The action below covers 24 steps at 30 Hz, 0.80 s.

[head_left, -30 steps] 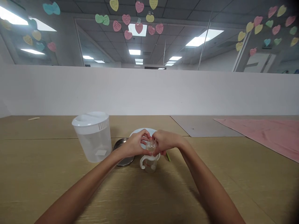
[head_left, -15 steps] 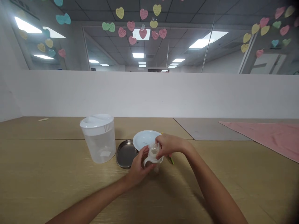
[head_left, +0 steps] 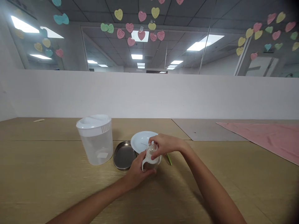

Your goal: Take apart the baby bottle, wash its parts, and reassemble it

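Observation:
A baby bottle (head_left: 149, 166) with white side handles and a clear domed cap (head_left: 151, 150) stands upright in front of me. My left hand (head_left: 136, 172) is wrapped around the bottle's lower body and left handle. From above, my right hand (head_left: 165, 144) grips the clear cap between thumb and fingers. Just behind the bottle is a white plate (head_left: 137, 138), partly covered by my right hand. A green stick-like thing (head_left: 169, 159) pokes out to the right of the bottle, its other end hidden.
To the left of the plate lies a round dark metal pan (head_left: 123, 155). A translucent bucket with a white lid (head_left: 95, 140) stands further left. A pink cloth (head_left: 268, 137) covers the far right of the table, and a small flat wooden piece (head_left: 38, 120) lies far left.
My right hand's fingers have shifted from the side of the cap to over its top. My left hand has slid slightly lower on the bottle. The view has moved a little.

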Motion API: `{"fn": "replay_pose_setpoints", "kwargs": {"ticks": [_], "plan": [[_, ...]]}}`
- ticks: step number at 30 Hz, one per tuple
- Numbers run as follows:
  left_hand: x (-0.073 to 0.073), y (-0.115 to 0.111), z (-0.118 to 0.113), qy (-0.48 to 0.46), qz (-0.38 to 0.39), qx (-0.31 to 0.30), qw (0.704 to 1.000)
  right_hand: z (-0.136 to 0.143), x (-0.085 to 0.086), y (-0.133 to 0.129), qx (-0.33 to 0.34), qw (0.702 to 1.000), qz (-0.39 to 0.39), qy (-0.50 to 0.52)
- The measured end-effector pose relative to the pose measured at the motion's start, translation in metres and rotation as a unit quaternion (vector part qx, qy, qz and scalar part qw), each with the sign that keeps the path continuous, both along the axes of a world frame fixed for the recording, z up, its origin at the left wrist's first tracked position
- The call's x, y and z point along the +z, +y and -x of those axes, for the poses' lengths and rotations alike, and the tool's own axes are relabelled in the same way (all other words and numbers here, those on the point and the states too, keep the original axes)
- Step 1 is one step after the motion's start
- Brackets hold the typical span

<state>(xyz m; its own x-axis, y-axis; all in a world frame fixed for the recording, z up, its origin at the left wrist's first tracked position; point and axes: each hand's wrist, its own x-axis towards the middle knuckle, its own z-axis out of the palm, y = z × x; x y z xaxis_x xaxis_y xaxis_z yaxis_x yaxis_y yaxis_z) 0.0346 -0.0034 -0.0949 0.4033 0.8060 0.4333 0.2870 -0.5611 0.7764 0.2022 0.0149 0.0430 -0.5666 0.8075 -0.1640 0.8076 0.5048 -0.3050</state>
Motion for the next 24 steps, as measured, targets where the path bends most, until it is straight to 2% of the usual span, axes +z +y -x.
{"fn": "replay_pose_setpoints", "kwargs": {"ticks": [3, 15, 20, 24], "plan": [[0.000, 0.000, 0.000, 0.006, -0.006, -0.002, 1.000, -0.001, 0.003, 0.001, 0.012, 0.998, 0.055, 0.016], [-0.004, 0.001, 0.002, 0.034, -0.013, 0.012, 0.999, -0.007, 0.006, 0.010, 0.016, 0.984, 0.155, 0.084], [-0.007, 0.003, 0.002, 0.025, -0.030, 0.009, 0.999, -0.009, 0.008, 0.008, 0.012, 0.990, 0.111, 0.089], [-0.010, 0.005, 0.002, 0.018, -0.035, 0.007, 0.999, -0.021, 0.015, 0.004, -0.020, 0.986, 0.031, 0.164]]}}
